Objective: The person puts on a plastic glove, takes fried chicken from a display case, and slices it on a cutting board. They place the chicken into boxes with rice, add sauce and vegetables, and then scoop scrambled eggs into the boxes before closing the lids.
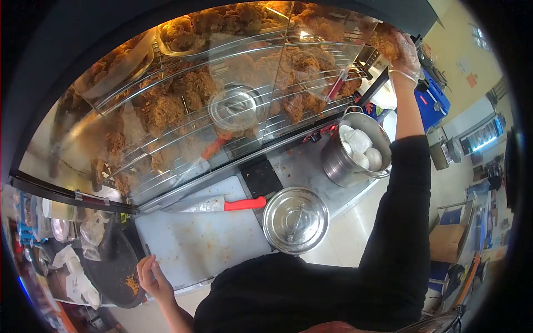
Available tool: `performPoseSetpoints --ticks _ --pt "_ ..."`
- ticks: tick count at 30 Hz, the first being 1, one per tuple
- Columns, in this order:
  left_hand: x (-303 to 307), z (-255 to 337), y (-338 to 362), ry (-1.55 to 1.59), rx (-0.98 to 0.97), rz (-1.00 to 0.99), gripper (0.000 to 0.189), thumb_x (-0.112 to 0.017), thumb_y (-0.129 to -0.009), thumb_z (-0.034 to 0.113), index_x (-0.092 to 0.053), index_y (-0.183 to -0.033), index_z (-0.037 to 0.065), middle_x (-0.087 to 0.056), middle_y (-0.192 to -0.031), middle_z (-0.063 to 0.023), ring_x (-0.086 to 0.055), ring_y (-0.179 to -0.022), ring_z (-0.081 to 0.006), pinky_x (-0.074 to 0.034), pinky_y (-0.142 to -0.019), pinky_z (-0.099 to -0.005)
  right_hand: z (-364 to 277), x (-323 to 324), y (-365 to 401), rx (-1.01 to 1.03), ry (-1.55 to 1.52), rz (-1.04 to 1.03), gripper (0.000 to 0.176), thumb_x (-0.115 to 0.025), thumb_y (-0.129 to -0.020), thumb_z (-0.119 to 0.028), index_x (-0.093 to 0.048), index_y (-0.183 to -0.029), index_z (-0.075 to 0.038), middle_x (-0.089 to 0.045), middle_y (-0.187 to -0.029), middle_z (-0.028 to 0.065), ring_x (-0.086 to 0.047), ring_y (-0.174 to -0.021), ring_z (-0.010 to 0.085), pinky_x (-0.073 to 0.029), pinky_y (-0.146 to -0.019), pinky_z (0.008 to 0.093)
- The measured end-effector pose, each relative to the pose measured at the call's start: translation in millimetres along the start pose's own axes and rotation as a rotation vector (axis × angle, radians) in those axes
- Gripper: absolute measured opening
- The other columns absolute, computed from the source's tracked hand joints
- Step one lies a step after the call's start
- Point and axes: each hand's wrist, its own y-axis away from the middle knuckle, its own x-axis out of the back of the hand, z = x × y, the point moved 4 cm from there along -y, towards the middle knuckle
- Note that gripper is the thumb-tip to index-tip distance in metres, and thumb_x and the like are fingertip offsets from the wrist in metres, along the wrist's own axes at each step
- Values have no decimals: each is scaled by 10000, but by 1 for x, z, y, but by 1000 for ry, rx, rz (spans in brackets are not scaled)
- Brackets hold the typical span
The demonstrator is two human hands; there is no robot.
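Note:
My right hand [407, 60], in a clear plastic glove, reaches to the far right end of the glass display case. It is closed around a piece of fried chicken [384, 43]. My left hand [156, 281] is bare and holds nothing, its fingers loosely bent and apart. It hovers by the near left corner of a white cutting board [202, 238], which is scattered with crumbs. Across the back of the board lies a knife [236, 205] with a red handle and broad blade. More fried chicken [194, 86] sits on wire racks behind the glass.
A steel pot [340, 161] holding several white round bundles stands right of the board. Between them rests a round steel lid [295, 220]. Left of the board is a dark tray [114, 275] with crumbs. A blue container [436, 102] sits beyond my right wrist.

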Motion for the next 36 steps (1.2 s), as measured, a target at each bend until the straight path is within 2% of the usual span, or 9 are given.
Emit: performPoseSetpoints --ticks 4,9,16,21,22,25,28,32,36 --pt "0 -5 0 12 -32 -8 121 -566 -889 23 -649 -964 -22 -612 -928 -149 -578 -841 -238 -462 -754 -323 -7 28 -8 -210 -37 -77 558 -663 -710 58 -600 -1217 -166 -631 -1188 46 -581 -1117 207 -454 -950 277" --pt "1 -13 2 66 -37 -22 113 -573 -870 -1 -651 -950 -21 -618 -923 -147 -586 -834 -241 -468 -755 -325 -14 50 4 -1004 -750 -271 460 -651 -805 67 -574 -1235 -74 -639 -1113 95 -662 -928 228 -587 -715 357" --pt "23 -38 13 58 -126 14 136 -571 -832 -56 -663 -926 -21 -645 -903 -152 -611 -835 -254 -485 -757 -328 -184 87 69 -1251 -1053 -747 420 -688 -838 -58 -550 -1231 -5 -630 -1149 126 -654 -963 242 -575 -773 366" --pt "56 -52 26 84 -53 7 114 -570 -867 -30 -665 -930 -30 -649 -915 -141 -605 -857 -235 -468 -782 -306 -340 46 153 -596 -1488 -1120 441 -707 -785 -126 -601 -1195 -1 -636 -1139 85 -591 -1054 187 -475 -933 323" --pt "62 -56 28 96 -40 5 113 -558 -880 -29 -658 -930 -45 -648 -924 -136 -599 -878 -223 -465 -798 -299 -377 39 178 -896 -1794 -1270 396 -686 -806 -154 -617 -1179 -39 -631 -1167 91 -586 -1078 181 -482 -923 325" --pt "85 -79 38 121 5 15 117 -556 -894 -15 -658 -943 -46 -640 -948 -135 -592 -886 -204 -466 -798 -289 -481 17 245 -622 -1409 -1271 466 -697 -813 -191 -565 -1233 -38 -570 -1270 82 -586 -1102 175 -470 -950 331" --pt "104 -86 43 114 52 10 114 -559 -900 -9 -654 -946 -53 -633 -964 -135 -585 -895 -191 -467 -795 -285 -566 46 260 17 -698 -1332 440 -613 -884 -264 -523 -1307 -181 -483 -1394 78 -525 -1211 221 -420 -1003 324" --pt "111 -98 49 72 50 -34 114 -614 -850 7 -680 -942 14 -654 -916 -121 -600 -854 -232 -457 -776 -312 -607 70 304 339 -553 -1192 382 -533 -928 -282 -507 -1306 -235 -456 -1412 78 -549 -1158 302 -443 -968 354" --pt "91 -97 44 -66 15 -249 171 -664 -816 72 -677 -984 41 -649 -930 -136 -594 -863 -293 -455 -793 -365 -529 24 291 -133 -824 -1209 346 -560 -913 -298 -560 -1235 -174 -552 -1294 102 -605 -1044 340 -495 -883 409"
